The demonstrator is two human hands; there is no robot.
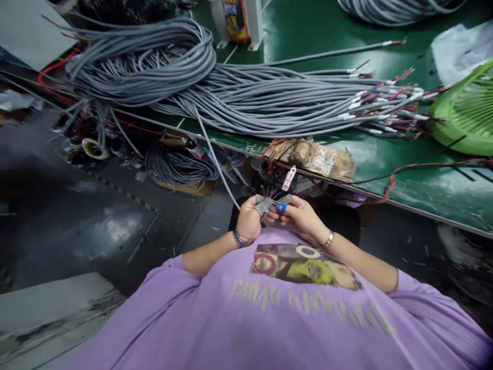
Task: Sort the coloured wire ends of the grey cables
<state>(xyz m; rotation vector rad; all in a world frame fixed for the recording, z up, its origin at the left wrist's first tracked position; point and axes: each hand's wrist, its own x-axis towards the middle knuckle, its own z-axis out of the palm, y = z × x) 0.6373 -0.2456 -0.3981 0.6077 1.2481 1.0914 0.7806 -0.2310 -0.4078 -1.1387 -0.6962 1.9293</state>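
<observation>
A grey cable [217, 163] hangs off the bench edge and runs down into my left hand [250, 218]. That hand is closed around the cable near its end, with grey wraps on the thumb and finger. Several thin coloured wires [270, 192] fan out upward from the cable end, between my two hands. My right hand [302, 216] is closed too, its fingertips pinching at these wires. It has a grey wrap on one finger and a blue band [281, 207] on another. Which wires the right fingers hold is hidden.
A big bundle of grey cables [262, 97] covers the green bench [308, 31], stripped ends at right. A green fan [466, 113] stands at the right edge. A wooden block [327, 162] sits at the front edge. Below lies a cable coil [179, 167].
</observation>
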